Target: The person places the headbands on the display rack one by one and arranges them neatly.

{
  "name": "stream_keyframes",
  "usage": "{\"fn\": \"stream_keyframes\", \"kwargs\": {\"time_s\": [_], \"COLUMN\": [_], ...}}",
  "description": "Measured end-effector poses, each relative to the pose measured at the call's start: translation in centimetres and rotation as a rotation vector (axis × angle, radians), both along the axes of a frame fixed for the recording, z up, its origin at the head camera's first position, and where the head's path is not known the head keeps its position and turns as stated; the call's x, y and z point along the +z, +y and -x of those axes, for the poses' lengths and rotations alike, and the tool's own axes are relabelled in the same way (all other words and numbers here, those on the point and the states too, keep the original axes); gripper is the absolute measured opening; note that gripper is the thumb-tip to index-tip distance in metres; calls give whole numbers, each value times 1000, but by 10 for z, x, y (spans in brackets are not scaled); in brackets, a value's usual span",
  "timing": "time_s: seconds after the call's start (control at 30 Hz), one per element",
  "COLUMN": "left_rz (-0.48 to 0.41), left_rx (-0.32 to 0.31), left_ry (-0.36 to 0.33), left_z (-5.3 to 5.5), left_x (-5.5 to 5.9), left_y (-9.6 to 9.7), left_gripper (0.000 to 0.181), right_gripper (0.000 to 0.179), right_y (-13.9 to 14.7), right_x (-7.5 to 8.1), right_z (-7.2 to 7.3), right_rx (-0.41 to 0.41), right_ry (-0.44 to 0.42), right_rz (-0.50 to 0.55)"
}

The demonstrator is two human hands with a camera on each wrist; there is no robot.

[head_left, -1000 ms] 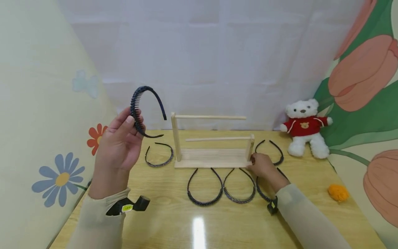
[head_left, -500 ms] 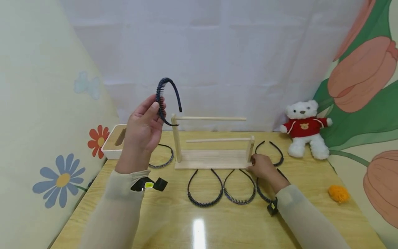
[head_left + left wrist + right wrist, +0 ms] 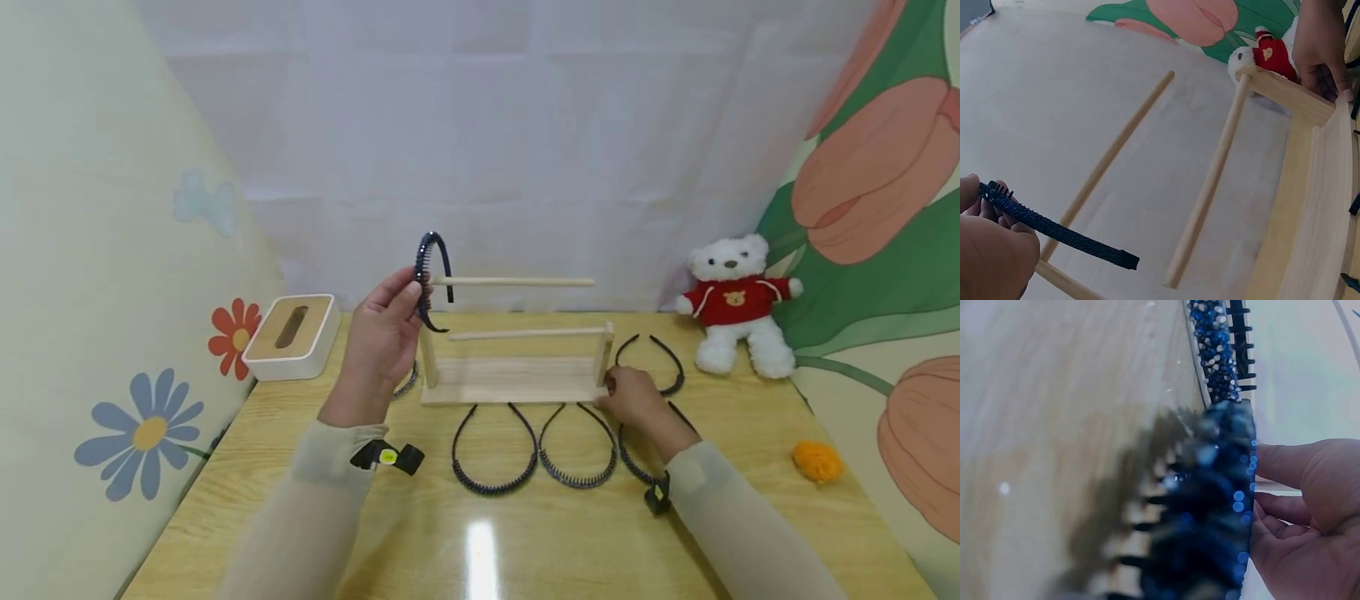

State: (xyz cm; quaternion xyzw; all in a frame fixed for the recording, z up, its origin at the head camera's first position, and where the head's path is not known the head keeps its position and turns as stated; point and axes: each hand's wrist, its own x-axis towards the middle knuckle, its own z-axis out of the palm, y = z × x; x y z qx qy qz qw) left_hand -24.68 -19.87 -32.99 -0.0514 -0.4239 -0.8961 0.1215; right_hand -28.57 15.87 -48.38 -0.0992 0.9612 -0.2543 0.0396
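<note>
Looks smooth, matt and bare-wooden on the rack (image 3: 517,382); shines, wood-grained, across the bench (image 3: 420,533); glitters rough with glossy beads on the headbands (image 3: 1215,350); seems fluffy plush on the bear (image 3: 733,302), creased matt cloth on the backdrop (image 3: 495,150), smooth plastic round the box (image 3: 292,367).

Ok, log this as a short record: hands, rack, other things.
Left hand: pinches a dark toothed headband
Held headband: at the left end of the upper rod in the head view; contact unclear
Right hand: grips the right end of the wooden rack
Rack: two horizontal rods over a flat base
Table: five more headbands, slotted box, fluffy orange item, white teddy bear in red sweater
</note>
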Motion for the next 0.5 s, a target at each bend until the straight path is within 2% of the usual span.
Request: {"fn": "stream_keyframes", "kwargs": {"time_s": [0.2,0.3,0.5], "left_rz": [51,80,122], "left_rx": [35,30,34], "left_ry": [-81,-108,-125], "left_z": [4,5,7], "left_x": [-17,-24,-36], "left_y": [1,0,-2], "left_gripper": [44,43,43], "right_gripper": [25,26,27], "right_y": [-1,0,0], "right_x": [0,0,1], "right_z": [1,0,-1], "right_rx": [2,2,5], "right_ry": [5,12,10], "right_rz": [3,2,-1]}}
